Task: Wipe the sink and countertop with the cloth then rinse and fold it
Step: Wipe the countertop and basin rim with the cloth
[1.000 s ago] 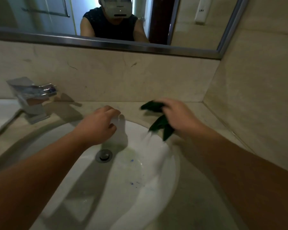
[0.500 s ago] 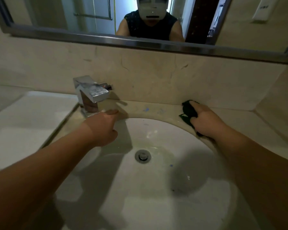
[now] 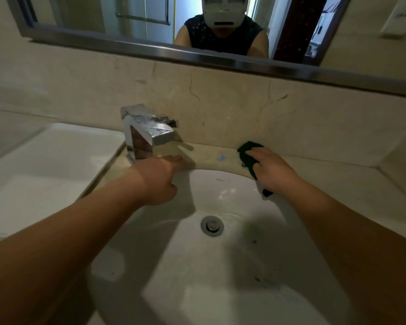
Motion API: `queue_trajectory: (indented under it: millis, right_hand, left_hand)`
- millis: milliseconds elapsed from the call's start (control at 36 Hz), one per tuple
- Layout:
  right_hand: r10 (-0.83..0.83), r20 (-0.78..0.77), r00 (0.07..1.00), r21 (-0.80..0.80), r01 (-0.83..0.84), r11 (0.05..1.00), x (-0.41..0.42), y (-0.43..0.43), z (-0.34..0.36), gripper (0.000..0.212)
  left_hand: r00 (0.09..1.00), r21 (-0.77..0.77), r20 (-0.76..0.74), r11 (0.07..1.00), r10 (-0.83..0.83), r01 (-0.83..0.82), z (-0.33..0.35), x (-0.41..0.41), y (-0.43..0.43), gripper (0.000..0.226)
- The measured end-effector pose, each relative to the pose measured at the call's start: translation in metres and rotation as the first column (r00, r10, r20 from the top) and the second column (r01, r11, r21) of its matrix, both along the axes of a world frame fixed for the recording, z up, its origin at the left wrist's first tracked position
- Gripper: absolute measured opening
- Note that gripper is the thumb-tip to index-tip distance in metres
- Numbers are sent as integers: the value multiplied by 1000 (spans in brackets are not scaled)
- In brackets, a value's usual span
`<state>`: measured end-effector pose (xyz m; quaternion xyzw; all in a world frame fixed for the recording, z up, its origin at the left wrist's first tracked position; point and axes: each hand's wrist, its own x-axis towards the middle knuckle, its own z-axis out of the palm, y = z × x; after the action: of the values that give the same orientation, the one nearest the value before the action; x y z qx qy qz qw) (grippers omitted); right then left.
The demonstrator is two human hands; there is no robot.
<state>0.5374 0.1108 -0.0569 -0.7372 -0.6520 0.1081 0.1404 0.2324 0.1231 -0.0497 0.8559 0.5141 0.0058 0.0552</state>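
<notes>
Wiping the tabletop [image 3: 338, 181] right now, along its back edge just behind the sink [image 3: 220, 289]. Pressing the cloth [image 3: 247, 152] down with the right hand [image 3: 273, 172], fingers curling over it and clamping it. Resting the left hand [image 3: 158, 181] on the sink's rim below the tap [image 3: 148, 134], fingers loosely bent, holding nothing.

Judging progress as partway. Seeing a blue smear [image 3: 220, 158] on the tabletop between tap and cloth, plus blue specks [image 3: 254, 242] in the sink near the drain [image 3: 212, 225]. Not yet rinsing or folding; seeing no water running.

Reading the cloth's long axis as running from back edge toward front edge, slightly diagonal. Far end pointing at the back wall, near tail hanging over the sink's rim.
</notes>
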Motion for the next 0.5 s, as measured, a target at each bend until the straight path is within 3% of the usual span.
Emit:
queue_trajectory:
  millis: [111,222,306,389,444,500]
  right_hand:
    - [158,-37,987,-23,-158,987,-45,0,8,59]
    - [249,-220,943,-101,-275,956,-66,-12,27,61]
    - [169,-355,920,-45,-197,979,-52,-32,52,56]
    - [46,-467,883,179,43,983,-35,-42,68,51]
    - [-31,-421,907,250,149,957,-24,-37,63,52]
    - [-89,-284,955,169,141,976,-23,-30,47,52]
  left_hand:
    - [1000,-26,-17,1000,5,-6,15,0,-12,83]
    - [1000,-55,15,998,2,-1,21,-8,-22,83]
    - [999,-50,35,999,-18,20,22,-17,-32,75]
    - [999,-15,33,1000,16,-16,21,-26,-37,63]
    - [998,3,39,999,46,-46,18,-34,-32,61]
    - [997,4,44,998,69,-69,14,-41,-27,62]
